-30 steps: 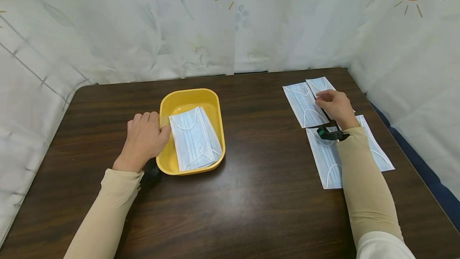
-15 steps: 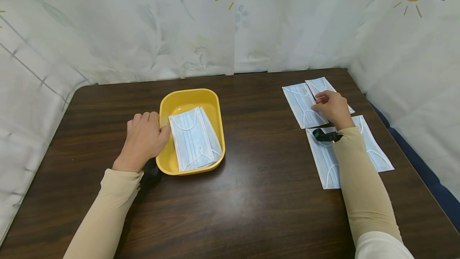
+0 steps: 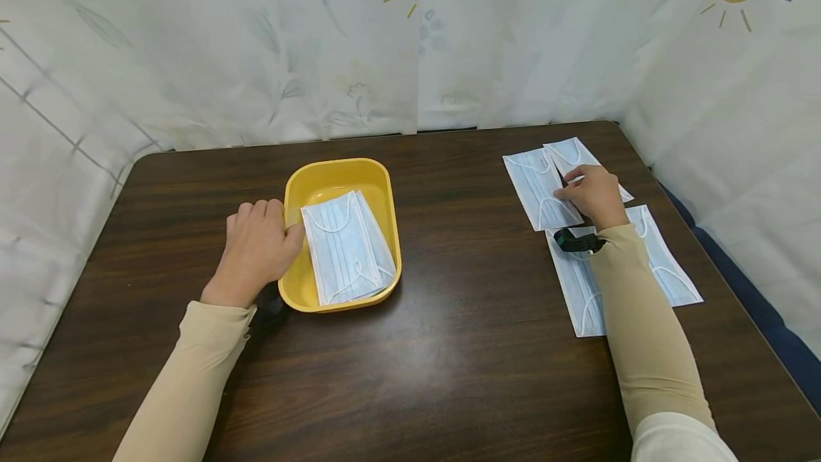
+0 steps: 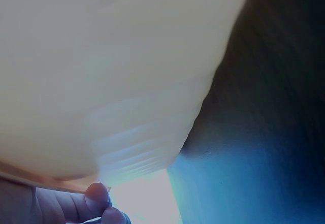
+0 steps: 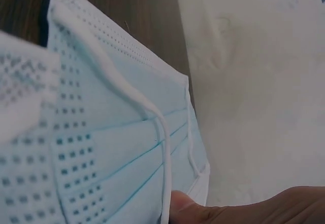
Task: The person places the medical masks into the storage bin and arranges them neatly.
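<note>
In the head view my left hand point(image 3: 256, 248) grips the left rim of a yellow plastic tray point(image 3: 336, 171); in the left wrist view its fingertips point(image 4: 97, 193) curl at the rim. Stacked pale blue face masks point(image 3: 343, 248) lie inside the tray. Over at the right, my right hand point(image 3: 595, 198) pinches the right edge of a face mask point(image 3: 532, 184). Its thumb point(image 5: 190, 211) shows against the mask in the right wrist view; the other fingertips are hidden there. Another mask point(image 3: 572, 153) lies behind that hand, partly covered by it.
Two more masks, a nearer one point(image 3: 571, 291) and one farther right point(image 3: 670, 262), lie partly under the right forearm. The brown table point(image 3: 449, 269) spans the space between tray and masks. A white patterned curtain point(image 3: 359, 55) hangs around its back and sides.
My right hand has shifted slightly left, and the face mask at its fingers has slid a little left too. A dark gap beside that mask has narrowed. Left hand and tray are still.
</note>
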The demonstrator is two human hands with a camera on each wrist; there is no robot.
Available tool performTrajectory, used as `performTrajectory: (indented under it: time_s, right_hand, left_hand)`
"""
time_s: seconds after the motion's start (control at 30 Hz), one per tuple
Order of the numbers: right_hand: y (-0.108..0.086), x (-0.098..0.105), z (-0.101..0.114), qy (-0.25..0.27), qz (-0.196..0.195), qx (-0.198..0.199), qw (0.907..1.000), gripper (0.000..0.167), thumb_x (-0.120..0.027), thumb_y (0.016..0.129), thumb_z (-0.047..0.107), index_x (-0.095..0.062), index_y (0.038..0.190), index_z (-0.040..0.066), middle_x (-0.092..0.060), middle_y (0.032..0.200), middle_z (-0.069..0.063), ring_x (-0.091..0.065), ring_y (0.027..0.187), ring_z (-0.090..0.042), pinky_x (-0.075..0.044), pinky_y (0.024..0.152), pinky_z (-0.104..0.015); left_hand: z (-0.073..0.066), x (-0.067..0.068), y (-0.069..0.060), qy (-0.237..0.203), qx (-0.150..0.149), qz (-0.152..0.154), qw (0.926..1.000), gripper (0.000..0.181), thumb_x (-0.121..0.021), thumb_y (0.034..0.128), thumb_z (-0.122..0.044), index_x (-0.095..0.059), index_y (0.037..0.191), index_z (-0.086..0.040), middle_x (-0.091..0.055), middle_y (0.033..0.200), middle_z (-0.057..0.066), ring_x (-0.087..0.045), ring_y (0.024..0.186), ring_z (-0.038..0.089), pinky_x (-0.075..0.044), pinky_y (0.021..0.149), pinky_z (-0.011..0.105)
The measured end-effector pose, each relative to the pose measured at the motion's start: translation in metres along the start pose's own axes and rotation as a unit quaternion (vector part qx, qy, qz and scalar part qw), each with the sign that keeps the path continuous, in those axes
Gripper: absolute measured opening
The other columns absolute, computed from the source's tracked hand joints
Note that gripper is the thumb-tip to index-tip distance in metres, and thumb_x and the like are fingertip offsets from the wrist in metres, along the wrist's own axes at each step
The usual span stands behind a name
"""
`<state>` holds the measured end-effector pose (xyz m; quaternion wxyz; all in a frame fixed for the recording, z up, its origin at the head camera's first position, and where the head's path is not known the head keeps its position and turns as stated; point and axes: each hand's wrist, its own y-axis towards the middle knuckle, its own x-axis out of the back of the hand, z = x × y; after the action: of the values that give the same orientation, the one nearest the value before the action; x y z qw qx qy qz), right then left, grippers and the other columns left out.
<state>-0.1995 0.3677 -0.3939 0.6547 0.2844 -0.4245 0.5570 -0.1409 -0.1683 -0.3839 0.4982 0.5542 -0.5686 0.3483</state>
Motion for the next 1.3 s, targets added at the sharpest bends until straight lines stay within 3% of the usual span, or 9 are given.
performTrajectory:
  time_s: [0.63,1.0,1.3]
  right_hand:
    - [-0.0002,-0.0001,0.0036,0.01,0.014,0.007,0.9998,0.038,-0.069,0.09,0.021,-0.069,0.117,-0.005,-0.067,0.1,-0.02,-0.057,0.09,-0.03,-0.042,0.065,-0.03]
    - [-0.0004,0.0016,0.002,0.011,0.032,0.006,0.9994,0.041,-0.066,0.091,0.023,-0.064,0.122,-0.005,-0.066,0.115,-0.027,-0.059,0.098,-0.036,-0.044,0.07,-0.033]
    - [0.0006,0.0075,-0.0032,0.037,0.05,-0.009,0.998,0.046,-0.063,0.095,0.028,-0.063,0.13,-0.002,-0.063,0.128,-0.031,-0.059,0.11,-0.041,-0.048,0.087,-0.049]
  left_hand:
    - [0.0004,-0.0008,-0.0003,0.0,-0.003,-0.004,1.0,0.03,-0.04,0.0968,-0.023,-0.051,0.084,0.003,-0.047,0.076,0.017,-0.041,0.078,0.037,-0.031,0.071,0.045]
    - [0.0001,-0.001,0.0004,-0.002,-0.003,-0.001,1.0,0.031,-0.039,0.0967,-0.023,-0.051,0.085,0.003,-0.048,0.076,0.017,-0.041,0.078,0.037,-0.032,0.071,0.046]
    - [0.0,-0.0004,-0.0004,-0.001,-0.001,-0.001,1.0,0.03,-0.04,0.0965,-0.023,-0.051,0.084,0.003,-0.048,0.076,0.017,-0.041,0.077,0.036,-0.031,0.071,0.045]
